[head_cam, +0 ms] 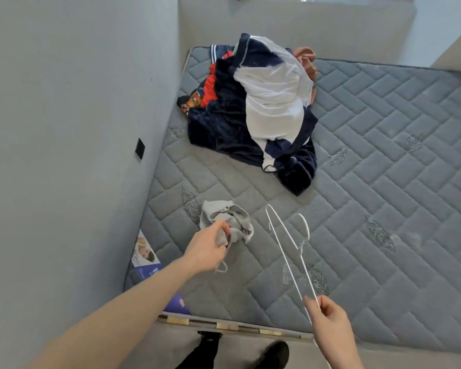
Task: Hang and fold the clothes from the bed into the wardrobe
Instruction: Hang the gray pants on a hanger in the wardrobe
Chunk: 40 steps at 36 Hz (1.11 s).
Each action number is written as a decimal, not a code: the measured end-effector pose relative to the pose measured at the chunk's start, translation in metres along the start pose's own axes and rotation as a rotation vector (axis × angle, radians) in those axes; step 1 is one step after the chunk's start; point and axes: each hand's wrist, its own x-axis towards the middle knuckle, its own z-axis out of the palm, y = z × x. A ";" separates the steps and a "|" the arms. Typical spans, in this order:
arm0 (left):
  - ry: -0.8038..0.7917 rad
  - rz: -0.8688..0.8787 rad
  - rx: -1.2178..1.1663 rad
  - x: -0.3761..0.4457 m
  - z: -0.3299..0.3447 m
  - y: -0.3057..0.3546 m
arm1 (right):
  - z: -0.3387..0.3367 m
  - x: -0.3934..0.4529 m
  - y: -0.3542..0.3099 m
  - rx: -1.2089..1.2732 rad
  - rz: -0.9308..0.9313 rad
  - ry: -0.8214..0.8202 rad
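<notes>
A small grey garment [233,218] lies crumpled near the front left of the grey quilted mattress [383,182]. My left hand [206,249] grips its near edge, and a drawstring hangs below my fingers. My right hand [328,323] pinches one end of a thin white wire hanger [288,241], which stretches away over the mattress toward the grey garment. Farther back lies a pile of clothes [250,110]: a navy velvety piece, a white garment on top, red patterned fabric at the left and a rust-coloured piece behind.
A grey wall [64,129] with a black switch plate [139,148] runs close along the mattress's left side. A label [147,259] is on the mattress's near left corner. The bed's front edge [224,324] is just ahead of my feet [274,352].
</notes>
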 end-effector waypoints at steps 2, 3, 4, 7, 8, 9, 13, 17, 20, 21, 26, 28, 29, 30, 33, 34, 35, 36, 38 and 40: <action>0.031 0.046 -0.018 -0.030 -0.026 0.017 | -0.003 -0.021 -0.010 0.030 -0.046 -0.002; 0.053 0.078 -0.021 -0.045 -0.037 0.024 | -0.005 -0.030 -0.015 0.043 -0.071 -0.005; 0.077 0.120 -0.018 -0.060 -0.048 0.031 | -0.005 -0.040 -0.020 0.058 -0.097 -0.008; 0.118 0.247 0.023 -0.103 -0.081 0.049 | -0.004 -0.069 -0.037 0.091 -0.164 -0.025; 0.132 0.287 0.038 -0.116 -0.091 0.054 | -0.002 -0.079 -0.043 0.097 -0.189 -0.037; 0.148 0.323 0.049 -0.128 -0.100 0.059 | 0.000 -0.088 -0.049 0.105 -0.220 -0.050; 0.188 0.444 0.019 -0.168 -0.131 0.081 | 0.013 -0.121 -0.075 0.066 -0.350 -0.108; 0.203 0.583 -0.008 -0.197 -0.152 0.104 | 0.024 -0.142 -0.094 0.026 -0.418 -0.164; 0.223 0.691 -0.056 -0.213 -0.161 0.118 | 0.031 -0.150 -0.101 0.016 -0.456 -0.165; 0.231 0.717 -0.073 -0.217 -0.164 0.122 | 0.034 -0.152 -0.103 0.003 -0.481 -0.150; 0.325 0.765 -0.139 -0.220 -0.182 0.124 | 0.030 -0.145 -0.111 -0.079 -0.537 0.030; 0.374 0.730 -0.129 -0.212 -0.189 0.114 | 0.018 -0.142 -0.116 -0.051 -0.544 0.065; 0.395 0.700 -0.096 -0.205 -0.192 0.106 | 0.010 -0.141 -0.119 -0.035 -0.559 0.089; 0.411 0.662 -0.044 -0.198 -0.195 0.096 | 0.002 -0.140 -0.120 -0.024 -0.581 0.118; 0.436 0.533 0.134 -0.173 -0.199 0.063 | -0.020 -0.140 -0.128 0.037 -0.629 0.208; 0.439 0.486 0.177 -0.165 -0.199 0.051 | -0.026 -0.141 -0.132 0.068 -0.637 0.231; 0.437 0.443 0.212 -0.158 -0.199 0.040 | -0.032 -0.142 -0.136 0.101 -0.649 0.247; 0.429 0.406 0.243 -0.151 -0.197 0.029 | -0.038 -0.144 -0.142 0.127 -0.667 0.254; 0.404 0.336 0.323 -0.143 -0.190 0.011 | -0.044 -0.148 -0.150 0.126 -0.717 0.242; 0.403 0.272 0.348 -0.136 -0.178 -0.004 | -0.046 -0.152 -0.156 0.103 -0.761 0.221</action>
